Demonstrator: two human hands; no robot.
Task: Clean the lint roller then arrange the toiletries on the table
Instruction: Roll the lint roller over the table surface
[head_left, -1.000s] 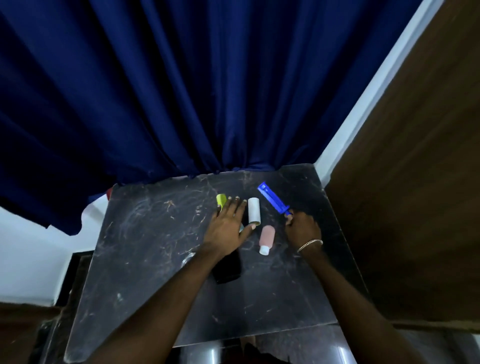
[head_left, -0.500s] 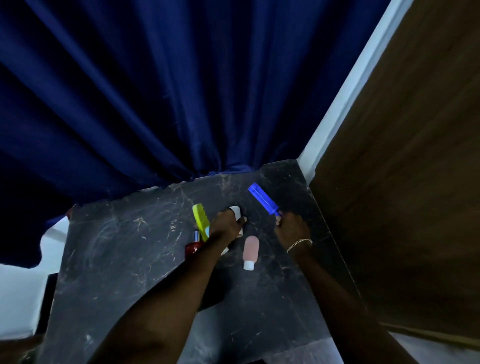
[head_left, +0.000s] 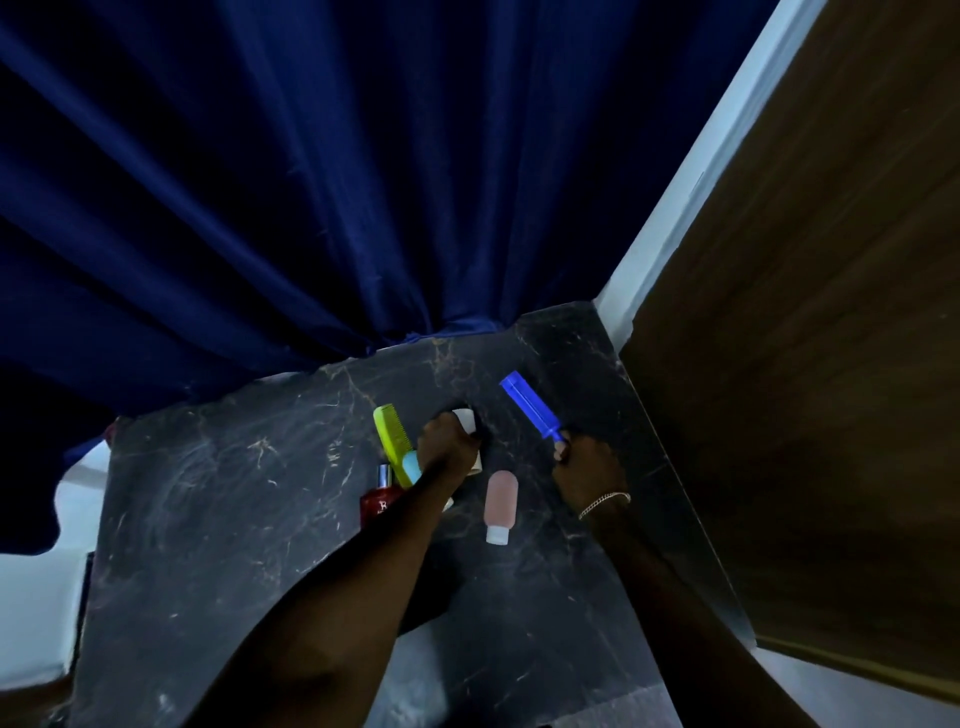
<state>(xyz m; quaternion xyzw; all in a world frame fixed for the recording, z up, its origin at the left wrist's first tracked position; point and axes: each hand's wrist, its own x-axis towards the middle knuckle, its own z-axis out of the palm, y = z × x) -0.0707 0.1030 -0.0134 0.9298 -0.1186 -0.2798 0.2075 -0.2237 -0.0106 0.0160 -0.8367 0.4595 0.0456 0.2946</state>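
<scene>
Left grip (head_left: 448, 441) round white lint roller (head_left: 465, 419).

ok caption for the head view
Left hand grips the white roll, right hand holds the blue handle on the table.

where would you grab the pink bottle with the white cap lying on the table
Around the pink body of the pink bottle, from above, fingers across its width. It lies flat between both hands, white cap toward the person; the body is the wider part, with bare table on both sides.
</scene>
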